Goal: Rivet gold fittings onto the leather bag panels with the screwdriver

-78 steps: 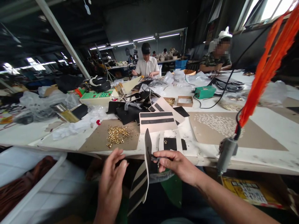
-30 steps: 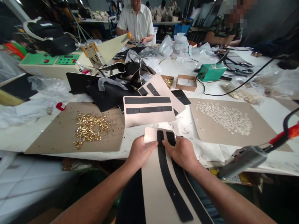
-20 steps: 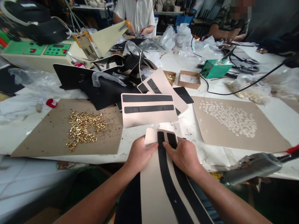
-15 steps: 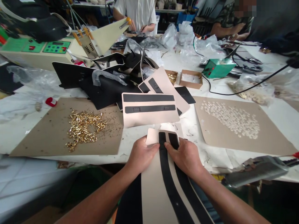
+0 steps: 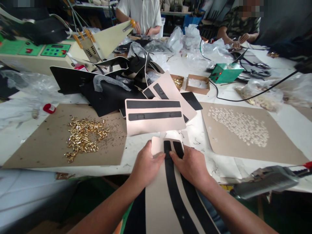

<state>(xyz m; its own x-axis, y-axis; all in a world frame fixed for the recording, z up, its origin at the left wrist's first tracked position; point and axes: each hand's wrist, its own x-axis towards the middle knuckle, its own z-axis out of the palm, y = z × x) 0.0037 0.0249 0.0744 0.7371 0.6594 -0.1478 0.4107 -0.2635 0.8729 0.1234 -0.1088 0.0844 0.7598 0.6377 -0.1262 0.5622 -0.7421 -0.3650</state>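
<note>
Beige panel (image 5: 157, 198), two black strips (image 5: 175, 191) already on it, gripped near far end by left hand (image 5: 148, 165) and right hand (image 5: 194, 163); remaining work unclear

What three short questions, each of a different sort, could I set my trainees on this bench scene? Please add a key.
1. True or false: the left hand and right hand hold the same pale panel.
2. How many black strips show along the length of that panel?
3. Choose one: what lies on the brown board to the right of the hands? (a) gold metal fittings (b) small whitish pieces (c) a green box

Key: 1 true; 2 two; 3 b.
</note>
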